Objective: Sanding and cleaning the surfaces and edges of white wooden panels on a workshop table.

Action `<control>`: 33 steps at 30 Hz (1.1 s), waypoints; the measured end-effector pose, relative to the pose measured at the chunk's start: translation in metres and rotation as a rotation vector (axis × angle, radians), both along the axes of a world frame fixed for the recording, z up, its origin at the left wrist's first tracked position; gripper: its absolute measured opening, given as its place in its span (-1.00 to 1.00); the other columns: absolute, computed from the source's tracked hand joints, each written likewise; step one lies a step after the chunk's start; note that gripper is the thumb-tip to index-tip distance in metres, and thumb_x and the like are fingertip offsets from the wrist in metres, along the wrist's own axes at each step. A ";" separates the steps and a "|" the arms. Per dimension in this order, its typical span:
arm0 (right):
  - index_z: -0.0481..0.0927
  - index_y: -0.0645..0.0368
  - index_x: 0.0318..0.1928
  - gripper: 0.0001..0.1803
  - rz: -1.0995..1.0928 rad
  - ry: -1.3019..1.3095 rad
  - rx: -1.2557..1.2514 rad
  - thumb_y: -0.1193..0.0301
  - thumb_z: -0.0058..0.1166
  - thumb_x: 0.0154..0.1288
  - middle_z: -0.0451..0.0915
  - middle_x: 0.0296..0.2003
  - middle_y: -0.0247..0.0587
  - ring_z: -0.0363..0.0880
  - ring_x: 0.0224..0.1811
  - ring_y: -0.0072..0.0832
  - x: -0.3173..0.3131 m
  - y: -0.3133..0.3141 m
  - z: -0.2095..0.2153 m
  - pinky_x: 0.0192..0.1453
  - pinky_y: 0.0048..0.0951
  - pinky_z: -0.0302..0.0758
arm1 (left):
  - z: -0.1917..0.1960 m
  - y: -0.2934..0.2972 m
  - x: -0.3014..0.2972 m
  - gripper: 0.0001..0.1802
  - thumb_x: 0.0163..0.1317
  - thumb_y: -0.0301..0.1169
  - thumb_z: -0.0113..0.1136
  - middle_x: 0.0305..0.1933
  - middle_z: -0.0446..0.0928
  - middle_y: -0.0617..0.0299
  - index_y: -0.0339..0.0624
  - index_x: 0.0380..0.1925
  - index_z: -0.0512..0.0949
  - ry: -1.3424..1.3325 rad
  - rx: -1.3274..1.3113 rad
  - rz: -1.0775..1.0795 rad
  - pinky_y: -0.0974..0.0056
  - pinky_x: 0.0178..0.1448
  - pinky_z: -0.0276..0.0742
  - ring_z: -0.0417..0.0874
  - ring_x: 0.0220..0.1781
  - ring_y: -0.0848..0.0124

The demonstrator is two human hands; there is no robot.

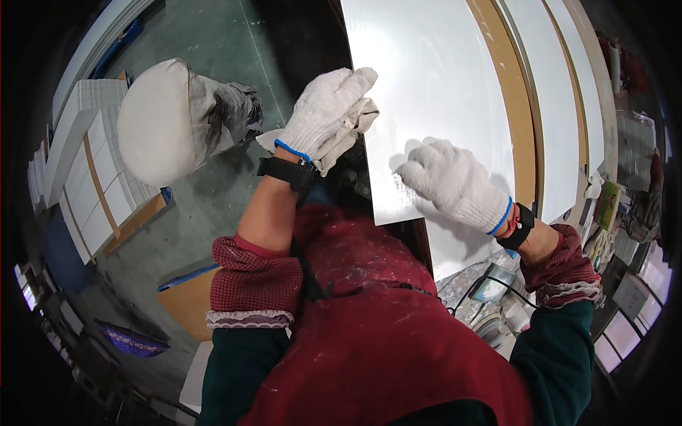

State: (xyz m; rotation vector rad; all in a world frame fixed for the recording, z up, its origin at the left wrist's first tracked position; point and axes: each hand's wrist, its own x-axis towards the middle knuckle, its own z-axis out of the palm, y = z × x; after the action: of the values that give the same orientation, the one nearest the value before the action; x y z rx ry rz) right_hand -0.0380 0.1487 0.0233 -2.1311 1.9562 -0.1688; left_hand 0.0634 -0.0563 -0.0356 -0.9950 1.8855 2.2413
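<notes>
From the head camera, the left hand (323, 113), in a white knit glove, is closed around a crumpled off-white cloth (348, 131) at the left edge of the large flat white panel (440, 78). The right hand (455, 184), gloved alike, lies open, fingers spread flat on the panel's near end.

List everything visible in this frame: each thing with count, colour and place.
white panel: one, glossy white, centre, under both hands
cloth: one, off-white, at the panel's left edge, in the left hand
further panels: several, white with tan edges, right
bulging sack: one, white, on the floor, left
stacked boards: several, white, far left
apron: one, dark red, paint-flecked, bottom centre
left hand: white glove, gripping the cloth
right hand: white glove, flat on the panel
</notes>
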 end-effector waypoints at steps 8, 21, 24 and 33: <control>0.51 0.05 -0.16 -0.81 -0.051 0.042 0.039 0.36 0.13 0.22 0.46 -0.38 -0.26 0.58 -0.35 -0.30 -0.006 -0.003 -0.006 -0.39 -0.27 0.58 | -0.008 0.000 0.002 -0.46 0.37 0.02 0.13 -0.64 0.43 0.26 -0.25 -0.54 0.43 0.066 -0.071 -0.003 0.25 -0.48 0.44 0.42 -0.62 0.45; 0.48 -0.02 -0.11 -0.78 -0.067 0.075 0.025 0.39 0.09 0.21 0.48 -0.34 -0.25 0.60 -0.32 -0.27 -0.009 -0.010 -0.005 -0.38 -0.25 0.59 | -0.016 -0.001 0.001 -0.48 0.38 0.00 0.12 -0.60 0.44 0.26 -0.27 -0.53 0.46 0.040 -0.110 -0.004 0.24 -0.44 0.43 0.42 -0.57 0.46; 0.48 -0.02 -0.10 -0.76 -0.055 0.049 0.086 0.40 0.10 0.19 0.48 -0.32 -0.24 0.60 -0.30 -0.28 -0.003 -0.005 -0.005 -0.38 -0.26 0.59 | -0.010 0.000 0.001 -0.45 0.37 0.02 0.12 -0.60 0.44 0.23 -0.28 -0.55 0.46 0.061 -0.080 0.008 0.22 -0.41 0.44 0.43 -0.56 0.42; 0.50 -0.01 -0.11 -0.76 -0.012 0.064 0.067 0.35 0.14 0.19 0.51 -0.34 -0.22 0.62 -0.33 -0.27 -0.016 -0.019 -0.009 -0.46 -0.29 0.56 | -0.013 0.001 0.001 -0.43 0.36 0.06 0.10 -0.55 0.47 0.18 -0.33 -0.44 0.53 -0.004 0.065 -0.004 0.19 -0.26 0.47 0.48 -0.44 0.37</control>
State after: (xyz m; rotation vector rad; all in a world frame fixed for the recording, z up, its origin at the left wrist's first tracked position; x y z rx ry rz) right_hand -0.0541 0.1294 0.0144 -2.1076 1.9817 -0.0369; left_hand 0.0646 -0.0556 -0.0483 -0.9841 1.7984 2.2809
